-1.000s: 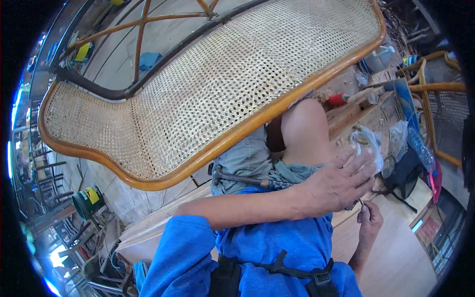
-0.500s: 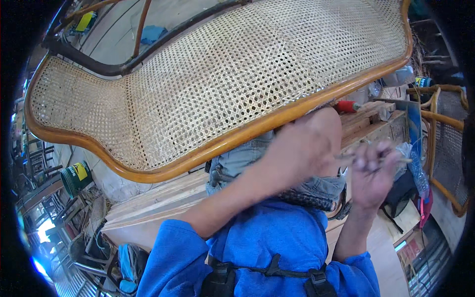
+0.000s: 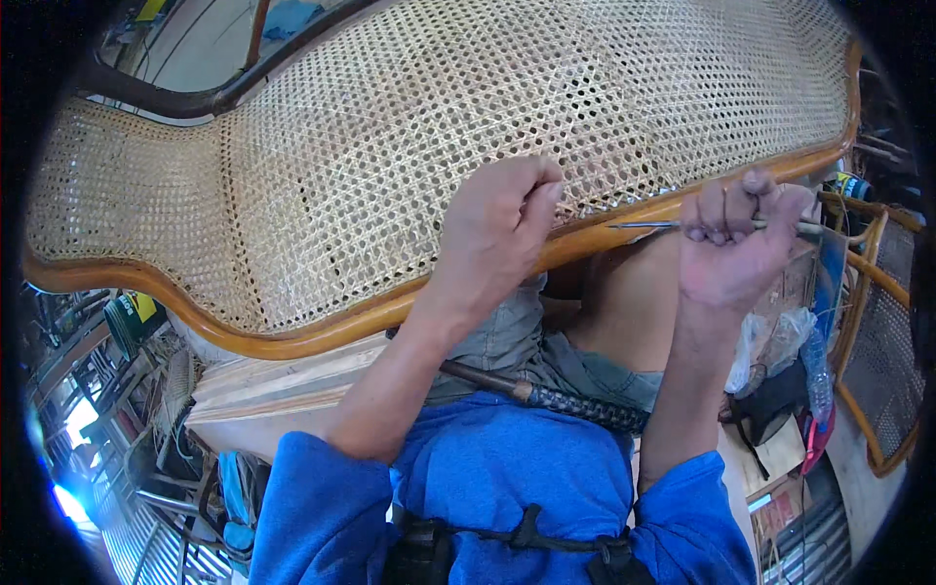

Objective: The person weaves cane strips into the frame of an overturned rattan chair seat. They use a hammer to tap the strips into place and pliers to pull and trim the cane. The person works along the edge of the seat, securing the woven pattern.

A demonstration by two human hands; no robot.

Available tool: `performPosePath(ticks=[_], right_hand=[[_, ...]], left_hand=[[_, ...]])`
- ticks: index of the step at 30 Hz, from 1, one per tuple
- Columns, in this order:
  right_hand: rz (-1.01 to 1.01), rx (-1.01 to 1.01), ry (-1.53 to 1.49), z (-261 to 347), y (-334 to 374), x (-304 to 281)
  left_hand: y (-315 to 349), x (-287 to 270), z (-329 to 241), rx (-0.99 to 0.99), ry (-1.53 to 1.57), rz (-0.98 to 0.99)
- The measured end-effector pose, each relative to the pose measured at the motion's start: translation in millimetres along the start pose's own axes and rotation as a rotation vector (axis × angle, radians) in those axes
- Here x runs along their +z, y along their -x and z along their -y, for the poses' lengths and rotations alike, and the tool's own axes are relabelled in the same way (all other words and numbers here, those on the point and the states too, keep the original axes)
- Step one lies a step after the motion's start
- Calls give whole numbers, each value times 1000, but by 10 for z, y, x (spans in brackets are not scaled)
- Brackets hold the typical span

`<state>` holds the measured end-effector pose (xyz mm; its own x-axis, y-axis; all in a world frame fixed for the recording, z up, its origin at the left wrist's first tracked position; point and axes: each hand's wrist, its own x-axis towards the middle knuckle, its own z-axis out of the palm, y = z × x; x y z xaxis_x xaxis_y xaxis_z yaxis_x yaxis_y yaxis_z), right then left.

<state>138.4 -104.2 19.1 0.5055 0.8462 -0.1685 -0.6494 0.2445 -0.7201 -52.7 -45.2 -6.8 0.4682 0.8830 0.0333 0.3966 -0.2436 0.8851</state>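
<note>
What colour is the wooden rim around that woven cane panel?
The rim is a glossy orange-brown, framing the pale straw-coloured cane weave. The head view shows it.

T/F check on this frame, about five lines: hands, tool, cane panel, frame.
1. The right hand grips a thin tool. True.
2. The tool's tip points away from the frame. False: it points left, at the wooden edge.
3. The left hand is closed at the edge of the cane panel. True.
4. The panel's weave is solid, without holes. False: it is an open mesh.
5. Both sleeves are blue. True.
</note>
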Motion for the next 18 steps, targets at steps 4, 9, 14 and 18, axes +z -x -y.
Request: performPosePath(ticks=[4,9,14,18], right_hand=[[-43,34,30,-103,-100,-4],[-33,65,42,-159,-141,-17],[-43,73,50,-170,-145,14],[-54,95,54,-176,-156,40]], left_hand=[[179,29,125,-124,50,-63],[200,39,122,-188,130,-73],[198,54,117,-208,151,-113],[201,49,117,-214,151,-112]])
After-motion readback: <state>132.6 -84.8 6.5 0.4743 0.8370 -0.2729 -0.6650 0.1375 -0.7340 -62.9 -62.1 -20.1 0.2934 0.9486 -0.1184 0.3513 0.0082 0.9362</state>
